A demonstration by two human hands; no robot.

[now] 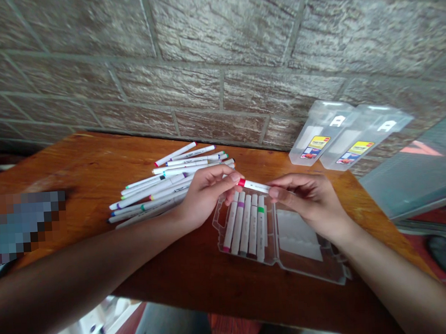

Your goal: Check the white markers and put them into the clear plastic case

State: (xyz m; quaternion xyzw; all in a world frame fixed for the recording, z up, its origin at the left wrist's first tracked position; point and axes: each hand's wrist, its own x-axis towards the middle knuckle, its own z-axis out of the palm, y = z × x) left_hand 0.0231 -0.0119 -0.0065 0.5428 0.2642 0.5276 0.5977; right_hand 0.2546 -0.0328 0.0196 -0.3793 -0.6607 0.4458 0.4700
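A white marker (257,186) with a red band is stretched between both hands, above an opened clear plastic case (276,249). My left hand (209,190) pinches its red end, and my right hand (306,199) grips the opposite end with thumb and fingers. Several white markers (245,226) lie side by side in the case's left half, among them ones with purple and green bands. In the right half is a white paper insert (297,235). Beside and partly behind my left hand spreads a loose pile of markers (160,188) with caps of various colours.
Two clear plastic cases (323,135) with yellow labels stand against the stone-block wall (218,86) at the back right. A pixelated dark object (22,224) sits at the left of the wooden table (82,160). A glass panel (427,164) borders the right side.
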